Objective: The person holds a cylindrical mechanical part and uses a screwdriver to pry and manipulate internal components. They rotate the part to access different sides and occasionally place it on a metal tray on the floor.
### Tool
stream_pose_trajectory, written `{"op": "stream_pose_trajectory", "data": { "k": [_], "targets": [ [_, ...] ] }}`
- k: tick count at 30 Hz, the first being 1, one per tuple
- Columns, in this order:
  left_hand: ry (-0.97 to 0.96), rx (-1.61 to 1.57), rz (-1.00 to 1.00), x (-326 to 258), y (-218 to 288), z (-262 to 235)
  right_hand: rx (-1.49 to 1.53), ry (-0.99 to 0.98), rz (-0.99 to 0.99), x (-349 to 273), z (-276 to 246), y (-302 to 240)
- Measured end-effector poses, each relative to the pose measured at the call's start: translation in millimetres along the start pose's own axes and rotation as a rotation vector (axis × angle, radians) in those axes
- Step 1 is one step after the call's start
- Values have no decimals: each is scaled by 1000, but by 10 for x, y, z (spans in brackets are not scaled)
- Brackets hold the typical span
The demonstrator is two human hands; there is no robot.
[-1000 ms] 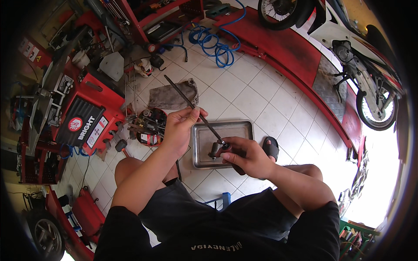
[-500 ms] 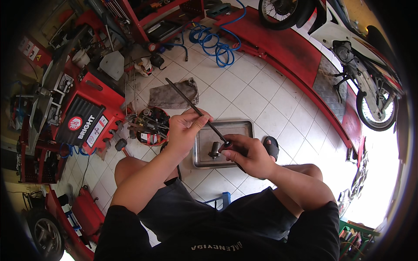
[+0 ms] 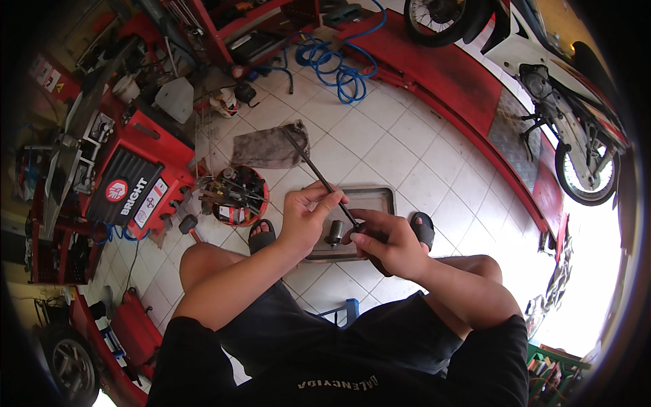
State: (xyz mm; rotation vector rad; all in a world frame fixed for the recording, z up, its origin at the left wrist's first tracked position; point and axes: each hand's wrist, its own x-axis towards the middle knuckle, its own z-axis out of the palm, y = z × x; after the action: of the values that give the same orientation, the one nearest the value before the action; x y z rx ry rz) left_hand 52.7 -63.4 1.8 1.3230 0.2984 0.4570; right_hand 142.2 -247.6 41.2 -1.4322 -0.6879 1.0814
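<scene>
A long, thin dark metal rod (image 3: pixel 313 168) slants across in front of me, its far end over the grey cloth. The thumb and fingers of my left hand (image 3: pixel 308 216) pinch it partway down. My right hand (image 3: pixel 392 245) is closed around its near end, where a dark reddish piece partly shows between the fingers; its kind is hidden. Below both hands lies a shallow metal tray (image 3: pixel 388 193) on the tiles. Inside it stands a small metal cylinder-shaped part (image 3: pixel 335 232), just left of my right fingers.
A red bucket of tools (image 3: pixel 263 214) stands left of the tray, with a mallet (image 3: pixel 190 227) nearby. Beyond lies the grey cloth (image 3: pixel 261 150). A blue hose (image 3: pixel 339 71) coils ahead. On the right, a red lift platform (image 3: pixel 441 81) and motorcycle (image 3: pixel 566 102); left, a red machine (image 3: pixel 135 176).
The rod and my left hand have shifted to the right, and the rod's far end has swung right and nearer. My right hand has moved only slightly.
</scene>
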Motion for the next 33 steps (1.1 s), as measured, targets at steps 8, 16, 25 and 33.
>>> {"op": "stream_pose_trajectory", "data": {
  "k": [8, 16, 25, 33],
  "targets": [
    [5, -108, -90, -77, -109, 53, 437, -76, 234, -4, -7, -46],
    [22, 22, 60, -12, 97, 84, -156, 110, -173, 6, 75, 140],
    [101, 0, 80, 105, 151, -15, -273, 182, -230, 94, 120, 144],
    [69, -55, 51, 7, 58, -3, -371, 160, -184, 29, 138, 65]
  ]
}}
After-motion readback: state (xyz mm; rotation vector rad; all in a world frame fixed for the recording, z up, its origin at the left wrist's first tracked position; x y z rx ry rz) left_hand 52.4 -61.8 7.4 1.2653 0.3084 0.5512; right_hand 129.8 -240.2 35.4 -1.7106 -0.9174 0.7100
